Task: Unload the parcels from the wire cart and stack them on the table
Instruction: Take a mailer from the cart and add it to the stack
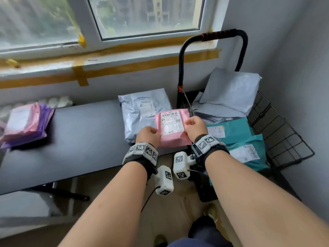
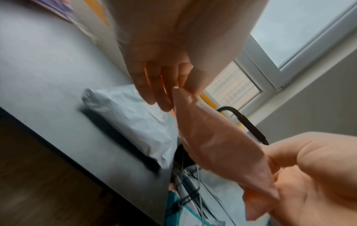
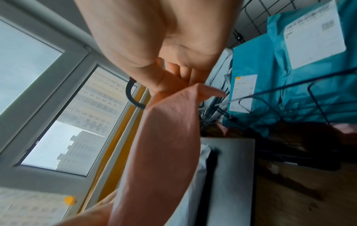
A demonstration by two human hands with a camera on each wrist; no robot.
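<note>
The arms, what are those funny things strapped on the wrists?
Both forearms are bare, with no sleeves. Each wrist wears a black band topped with white square tiles printed with black checker-like codes. Under each wrist hangs a small white boxy camera bearing the same codes, and a thin dark cable trails from the left one.

Dark grey table (image 1: pixel 74 139) beneath the window. At its right end, near the wire cart (image 1: pixel 277 132), a pale grey parcel (image 1: pixel 140 114) lies flat on the surface; at the far left a stack of pink and purple parcels (image 1: pixel 26 125).
</note>
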